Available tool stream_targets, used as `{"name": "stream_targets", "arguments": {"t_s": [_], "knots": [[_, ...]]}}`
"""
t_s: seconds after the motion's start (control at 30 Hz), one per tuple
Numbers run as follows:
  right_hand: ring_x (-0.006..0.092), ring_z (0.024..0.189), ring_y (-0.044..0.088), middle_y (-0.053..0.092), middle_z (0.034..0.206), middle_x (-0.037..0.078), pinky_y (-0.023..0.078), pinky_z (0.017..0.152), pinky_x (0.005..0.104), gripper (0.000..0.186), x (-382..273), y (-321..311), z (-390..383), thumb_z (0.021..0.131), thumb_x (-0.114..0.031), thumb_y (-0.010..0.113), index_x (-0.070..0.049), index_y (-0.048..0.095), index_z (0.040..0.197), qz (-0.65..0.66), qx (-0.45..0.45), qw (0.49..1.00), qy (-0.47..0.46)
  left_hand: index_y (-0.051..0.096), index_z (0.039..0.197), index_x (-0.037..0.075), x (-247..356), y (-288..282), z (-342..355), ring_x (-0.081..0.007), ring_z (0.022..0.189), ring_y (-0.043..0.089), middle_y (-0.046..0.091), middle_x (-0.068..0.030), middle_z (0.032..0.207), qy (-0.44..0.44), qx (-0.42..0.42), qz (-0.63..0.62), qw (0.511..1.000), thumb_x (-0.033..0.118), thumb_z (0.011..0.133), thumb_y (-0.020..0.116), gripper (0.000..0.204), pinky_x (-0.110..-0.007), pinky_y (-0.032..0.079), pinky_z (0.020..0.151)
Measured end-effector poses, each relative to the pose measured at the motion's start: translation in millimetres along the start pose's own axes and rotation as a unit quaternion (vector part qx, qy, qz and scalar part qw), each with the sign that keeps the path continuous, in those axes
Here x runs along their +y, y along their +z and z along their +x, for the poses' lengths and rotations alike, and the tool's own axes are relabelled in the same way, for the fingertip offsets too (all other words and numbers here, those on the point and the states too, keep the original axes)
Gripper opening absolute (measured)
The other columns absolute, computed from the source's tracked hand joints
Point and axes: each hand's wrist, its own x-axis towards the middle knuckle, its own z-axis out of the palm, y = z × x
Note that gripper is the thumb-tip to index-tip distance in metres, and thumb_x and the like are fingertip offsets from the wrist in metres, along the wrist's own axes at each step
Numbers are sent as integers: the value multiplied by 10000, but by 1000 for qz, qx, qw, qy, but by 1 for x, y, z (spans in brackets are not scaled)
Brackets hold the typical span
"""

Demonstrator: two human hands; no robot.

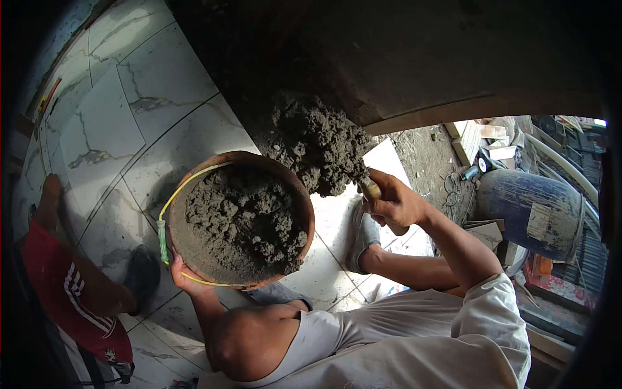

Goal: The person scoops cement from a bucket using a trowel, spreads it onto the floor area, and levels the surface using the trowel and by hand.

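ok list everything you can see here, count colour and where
bucket: one, brown with a yellow wire handle, centre, held at its near rim
mortar: grey, damp, lumpy, filling the bucket
trowel load of mortar: one grey heap, above right of the bucket
floor tiles: white with grey veins, left and centre
drum: one, blue, lying at right
other person's red shorts: lower left
shoe: one grey, right of the bucket
left hand: gripping the bucket rim
right hand: closed on the trowel handle, mostly hidden
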Motion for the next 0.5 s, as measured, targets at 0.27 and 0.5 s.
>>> {"name": "stream_targets", "arguments": {"t_s": [0.27,0.5], "knots": [[464,870,616,642,892,276,478,754,543,255,114,-33,103,861,-199,501,-46,458,1061,-425,349,829,105,457,1344,36,-10,-5,4,-307,1209,494,505,-151,1330,8,13,12,1000,300,865,436,548,-446,397,1015],[431,739,635,648,792,205,501,648,495,308,-18,-17,-9,807,-152,641,-33,486,1045,-489,105,864,-56,415,1374,7,0,23,-2,-298,1221,499,507,-166,1326,24,25,10,999,243,838,457,587,-431,404,1026]]}}
